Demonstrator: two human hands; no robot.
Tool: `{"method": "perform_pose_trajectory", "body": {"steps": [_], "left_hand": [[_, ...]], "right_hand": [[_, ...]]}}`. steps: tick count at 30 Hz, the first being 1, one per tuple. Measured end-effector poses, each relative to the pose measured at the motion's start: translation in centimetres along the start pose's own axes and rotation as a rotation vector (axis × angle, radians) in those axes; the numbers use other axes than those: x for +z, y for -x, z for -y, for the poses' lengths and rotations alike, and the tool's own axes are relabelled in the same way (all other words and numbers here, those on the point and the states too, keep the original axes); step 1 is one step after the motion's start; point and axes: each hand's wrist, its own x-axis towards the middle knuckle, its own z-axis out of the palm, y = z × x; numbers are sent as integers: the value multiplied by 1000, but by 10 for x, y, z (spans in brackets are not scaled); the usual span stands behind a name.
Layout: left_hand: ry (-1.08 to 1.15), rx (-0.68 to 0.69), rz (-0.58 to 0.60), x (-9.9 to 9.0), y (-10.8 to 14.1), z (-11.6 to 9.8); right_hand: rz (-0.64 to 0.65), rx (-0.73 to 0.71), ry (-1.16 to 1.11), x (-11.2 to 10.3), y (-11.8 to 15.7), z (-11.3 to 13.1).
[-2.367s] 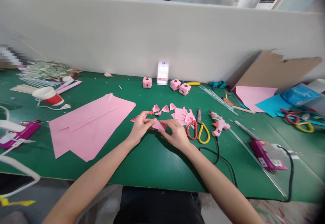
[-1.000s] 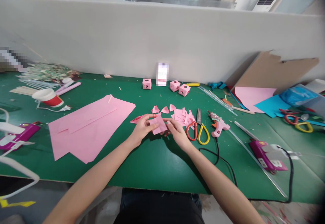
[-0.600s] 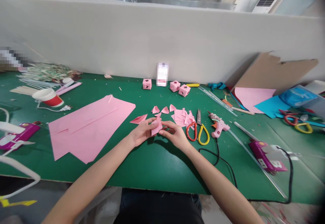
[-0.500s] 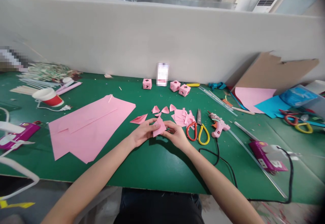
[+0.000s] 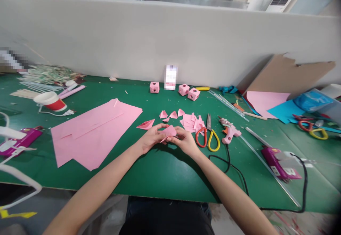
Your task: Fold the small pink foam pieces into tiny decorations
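Between both hands, above the green table (image 5: 149, 178), is a small bent piece of pink paper (image 5: 169, 132). My left hand (image 5: 152, 138) pinches its left side, and my right hand (image 5: 183, 139) grips its right side. Several small folded pink pieces (image 5: 173, 115) lie just beyond my fingers, with a flat folded pink shape (image 5: 146, 124) to their left. A pile of pink paper pieces (image 5: 189, 122) sits right of them. Scissors with red and yellow handles (image 5: 209, 132) rest beside my right hand.
Three pink paper cubes (image 5: 154, 87) and a phone (image 5: 170, 77) stand near the partition. Large pink sheets (image 5: 93, 132) and a paper cup (image 5: 50, 101) are left. Rightward are a pink glue gun (image 5: 229, 131) with a black cord, clear sticks, and a purple power strip (image 5: 279, 164).
The pink paper in my hands has turned and bent: it stood with a point upward and now curves over between my fingers. My right fingers have shifted slightly around it.
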Motion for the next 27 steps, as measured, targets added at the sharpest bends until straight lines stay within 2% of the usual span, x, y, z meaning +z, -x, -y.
{"method": "perform_pose_trajectory", "body": {"steps": [4,7,16,27], "left_hand": [[-59,28,-1,4,3,-2],[-126,109,-31,7,4,-4],[-252,381,-227,12,5,-5],[-330,441,-229,9,8,-3]], "right_hand": [[-22,15,-13,1,0,2],[-64,25,-32,0,-1,4],[-163,90,-82,-5,-4,-1],[-143,107,-96,-2,-3,0]]}}
